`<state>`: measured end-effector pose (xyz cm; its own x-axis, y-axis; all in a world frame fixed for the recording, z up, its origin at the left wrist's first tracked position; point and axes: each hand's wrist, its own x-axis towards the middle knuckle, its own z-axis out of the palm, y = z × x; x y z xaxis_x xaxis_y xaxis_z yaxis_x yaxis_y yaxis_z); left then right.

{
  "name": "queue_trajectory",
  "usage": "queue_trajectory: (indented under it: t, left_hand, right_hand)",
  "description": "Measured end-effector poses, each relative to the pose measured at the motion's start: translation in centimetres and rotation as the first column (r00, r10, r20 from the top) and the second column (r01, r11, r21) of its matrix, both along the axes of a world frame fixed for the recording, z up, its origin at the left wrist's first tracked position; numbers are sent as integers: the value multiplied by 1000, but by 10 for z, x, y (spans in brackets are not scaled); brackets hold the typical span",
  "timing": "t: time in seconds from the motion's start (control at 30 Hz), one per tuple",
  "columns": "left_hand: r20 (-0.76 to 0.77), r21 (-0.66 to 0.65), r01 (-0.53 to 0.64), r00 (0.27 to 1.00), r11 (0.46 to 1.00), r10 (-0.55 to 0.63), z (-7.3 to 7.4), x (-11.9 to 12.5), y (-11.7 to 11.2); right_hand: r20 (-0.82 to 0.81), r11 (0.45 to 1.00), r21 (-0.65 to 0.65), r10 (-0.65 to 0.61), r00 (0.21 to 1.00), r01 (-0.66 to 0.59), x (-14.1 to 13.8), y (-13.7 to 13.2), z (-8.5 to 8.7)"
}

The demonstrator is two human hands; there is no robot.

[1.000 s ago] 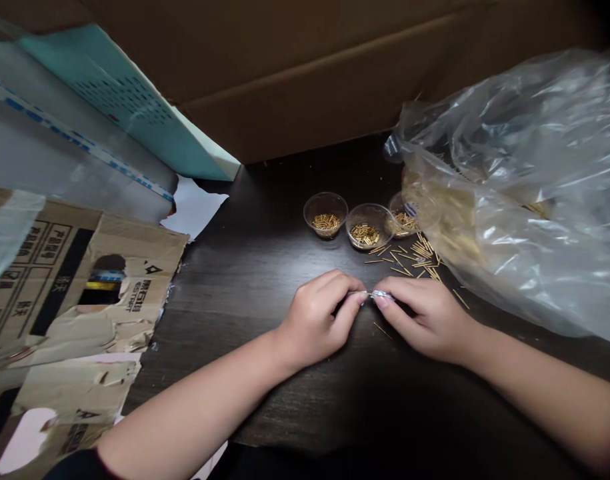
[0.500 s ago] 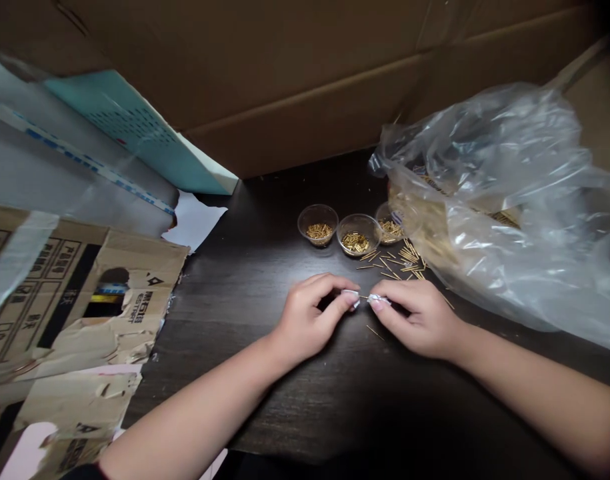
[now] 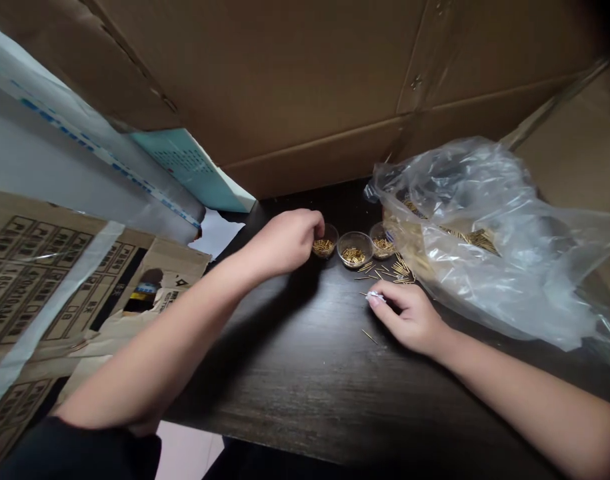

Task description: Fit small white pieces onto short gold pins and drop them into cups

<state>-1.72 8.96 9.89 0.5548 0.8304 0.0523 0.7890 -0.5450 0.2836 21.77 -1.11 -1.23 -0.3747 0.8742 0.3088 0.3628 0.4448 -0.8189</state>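
My left hand [image 3: 292,241] hangs at the left rim of a clear plastic cup [image 3: 329,233]. Its fingers are curled together and bent down toward the cup; what they may hold is hidden. Short brass pieces [image 3: 323,247] lie in that cup. My right hand [image 3: 409,313] pinches a thin brass pin [image 3: 363,293] between thumb and index finger, with crumpled white wrapping [image 3: 373,297] at the fingertips. The pin's tip points left. A single loose brass pin [image 3: 369,337] lies on the table just below and left of this hand.
Two more clear cups, a middle cup [image 3: 355,250] and a right cup [image 3: 383,243], hold brass pieces. Loose pins [image 3: 401,268] are scattered before them. A plastic bag [image 3: 485,267] with brass pins lies right. Cardboard walls [image 3: 305,87] stand behind; a torn carton [image 3: 59,280] stands left.
My left hand has left the pin between the two hands and moved up and left to the left cup. My right hand keeps the pin in nearly the same place. The view has shifted slightly.
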Motion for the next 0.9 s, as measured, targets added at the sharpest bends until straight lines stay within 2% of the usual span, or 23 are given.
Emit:
queue_trajectory:
  t: [0.07,0.13,0.23,0.33,0.47,0.7,0.9]
  left_hand:
    - [-273,-20,56,960,998,-60,10,14,17]
    - [-490,-102,27,868,994,-73,14,31,27]
    - [-630,-135,-14,773,991,-75,12,53,33]
    - [-654,-76,-5,755,997,-46,5,64,35]
    - [-633,-43,6,774,999,-32,-4,63,35]
    - [-650,-75,94,751,993,-120,5,51,38]
    - [-492,-34,133,860,990,-133,5,36,46]
  right_hand:
    - [3,1000,2,-4,1000,4,0,0,0]
    - [1,1000,9,-2,1000,2,0,0,0]
    - [0,1000,13,-2,1000,2,0,0,0]
    - [0,1000,1,-4,1000,4,0,0,0]
    - [-13,1000,-8,-14,1000,14,-1,1,-1]
    - [-5,999,-25,-41,999,41,-1,2,1]
    - [9,998,-33,-53,999,54,-2,2,2]
